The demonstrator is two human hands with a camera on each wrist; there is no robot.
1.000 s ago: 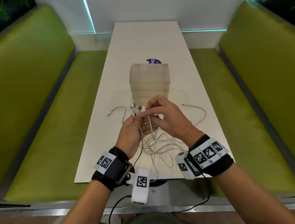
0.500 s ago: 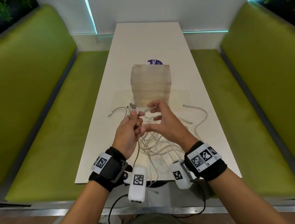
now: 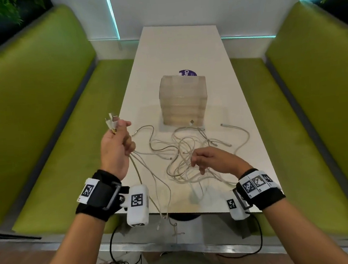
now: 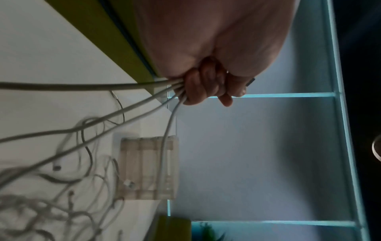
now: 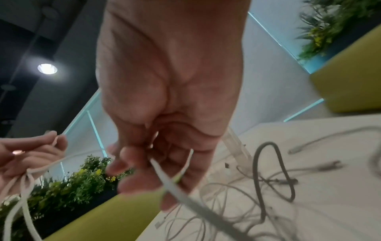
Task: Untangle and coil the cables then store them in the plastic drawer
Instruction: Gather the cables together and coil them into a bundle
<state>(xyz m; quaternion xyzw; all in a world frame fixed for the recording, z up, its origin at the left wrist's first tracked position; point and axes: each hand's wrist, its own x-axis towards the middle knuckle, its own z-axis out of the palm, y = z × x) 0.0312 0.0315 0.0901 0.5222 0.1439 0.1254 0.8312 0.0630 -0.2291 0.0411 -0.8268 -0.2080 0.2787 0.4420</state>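
Head view: the left hand, left of centre, is fisted round a bundle of white cable ends, plugs sticking out above its thumb. Lower right of centre, the right hand pinches one strand of the tangled white cables sprawled on the white desk. Behind the tangle stands the clear plastic drawer unit; a purple sticker beyond it reads "Clay", the rest hidden.
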